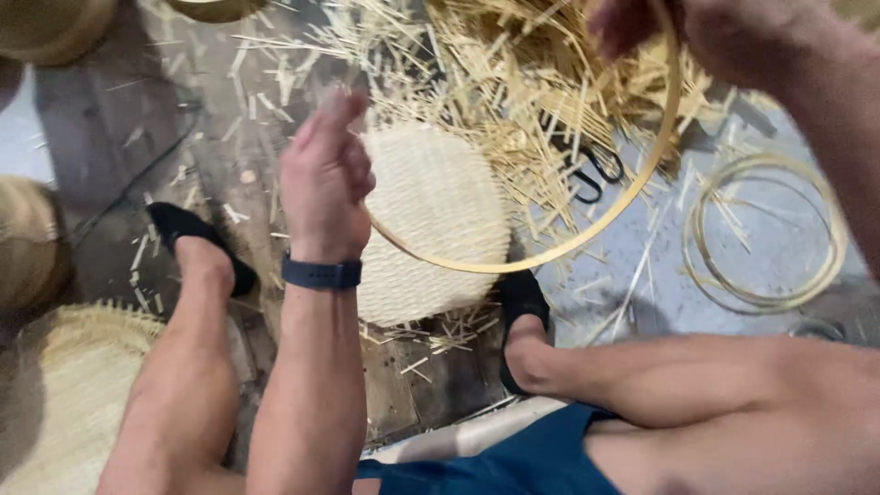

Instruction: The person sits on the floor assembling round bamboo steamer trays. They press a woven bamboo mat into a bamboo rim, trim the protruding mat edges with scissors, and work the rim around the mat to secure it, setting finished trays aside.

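My left hand (pixel 323 179), with a dark band on its wrist, grips one side of a thin bamboo hoop (pixel 605 215). My right hand (pixel 706 32) at the top edge holds the hoop's far side. The hoop hangs tilted above a round woven basket base (pixel 435 206) that lies on the floor between my feet. Both feet wear black slippers (pixel 188 229).
A heap of loose bamboo strips (pixel 513 82) covers the floor beyond the basket, with black scissors (pixel 596 174) at its edge. Coiled bamboo rings (pixel 765 229) lie on the right. Woven baskets (pixel 55 385) sit at the left, and offcuts litter the wooden boards.
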